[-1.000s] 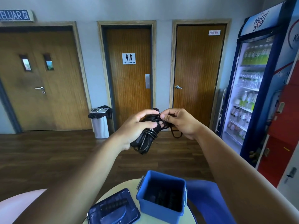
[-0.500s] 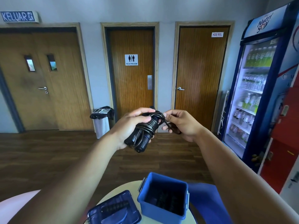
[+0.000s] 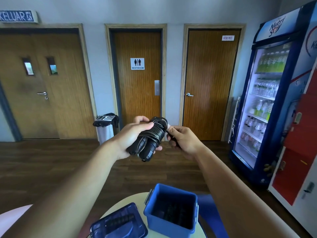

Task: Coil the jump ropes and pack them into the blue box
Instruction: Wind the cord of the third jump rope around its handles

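Observation:
A black jump rope (image 3: 149,138), its cord wound in tight turns around the two handles, is held at chest height by my left hand (image 3: 131,136), which grips the bundle from the left. My right hand (image 3: 182,139) is just to its right, fingers pinched on the cord's end at the top of the bundle. Below, the open blue box (image 3: 171,228) stands on a small round white table (image 3: 123,201); something dark lies inside it, hard to make out. The box's dark blue lid (image 3: 120,224) lies flat to the left of the box.
A blue chair (image 3: 208,219) sits right of the table. A drinks fridge (image 3: 272,100) and red lockers (image 3: 301,152) line the right wall. A white bin (image 3: 106,127) stands by three wooden doors across the dark wood floor.
The last loose loop of cord has been wound onto the bundle. My left hand tilted the bundle more upright, and my right hand moved a little to the right and down.

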`<state>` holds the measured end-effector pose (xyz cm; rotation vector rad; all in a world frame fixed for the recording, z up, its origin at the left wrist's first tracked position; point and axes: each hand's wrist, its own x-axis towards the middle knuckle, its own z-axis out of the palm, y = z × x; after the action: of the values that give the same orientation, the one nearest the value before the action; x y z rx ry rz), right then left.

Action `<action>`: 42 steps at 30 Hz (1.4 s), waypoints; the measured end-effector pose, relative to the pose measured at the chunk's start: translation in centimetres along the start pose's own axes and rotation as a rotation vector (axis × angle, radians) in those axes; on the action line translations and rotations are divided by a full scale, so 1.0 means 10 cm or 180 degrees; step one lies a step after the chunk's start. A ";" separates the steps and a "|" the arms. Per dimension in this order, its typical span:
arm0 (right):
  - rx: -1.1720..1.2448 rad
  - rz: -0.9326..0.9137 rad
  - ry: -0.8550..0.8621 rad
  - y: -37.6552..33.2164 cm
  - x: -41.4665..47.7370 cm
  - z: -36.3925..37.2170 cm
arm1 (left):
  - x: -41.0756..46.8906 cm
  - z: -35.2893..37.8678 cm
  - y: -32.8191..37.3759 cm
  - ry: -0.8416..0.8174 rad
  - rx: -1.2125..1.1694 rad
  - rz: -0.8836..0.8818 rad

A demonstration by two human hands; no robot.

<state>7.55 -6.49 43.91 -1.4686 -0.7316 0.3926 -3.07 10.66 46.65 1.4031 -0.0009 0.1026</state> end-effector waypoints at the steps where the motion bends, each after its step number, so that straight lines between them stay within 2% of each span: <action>1: -0.0014 -0.0076 0.0043 0.00 0.00 0.02 | 0.01 -0.02 0.01 0.0005 -0.0002 -0.0009; 9: 0.0324 -0.0526 0.0078 0.02 -0.05 0.10 | 0.11 -0.29 0.01 0.0320 0.1778 0.0304; 13: 0.0101 -0.0557 0.0200 -0.13 0.00 0.18 | 0.11 -0.31 -0.10 0.0158 0.1569 0.0394; 17: -0.0337 -0.0556 0.0230 -0.28 0.04 0.24 | 0.14 -0.17 -0.19 -0.0025 0.1925 0.0471; 22: -0.0875 -0.0551 0.0104 -0.36 0.07 0.24 | 0.37 -0.23 -0.30 0.0683 0.2350 0.1042; 25: -0.1029 -0.0683 0.0020 -0.40 0.09 0.15 | 0.29 -0.09 -0.21 0.0881 0.2090 0.1225; 28: -0.0475 -0.0766 -0.0166 -0.39 0.11 0.03 | 0.22 0.00 -0.15 0.1024 0.1587 0.1214; 33: 0.0248 -0.0704 -0.0136 -0.32 0.12 -0.07 | 0.17 0.09 -0.08 0.0559 0.0983 0.1319; 42: 0.0683 -0.0248 -0.0064 -0.27 0.05 -0.01 | 0.22 0.06 -0.10 0.0441 0.0974 0.1260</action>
<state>7.42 -6.50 46.68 -1.2326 -0.7370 0.4137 -0.80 10.09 45.94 1.6845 -0.1541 0.5473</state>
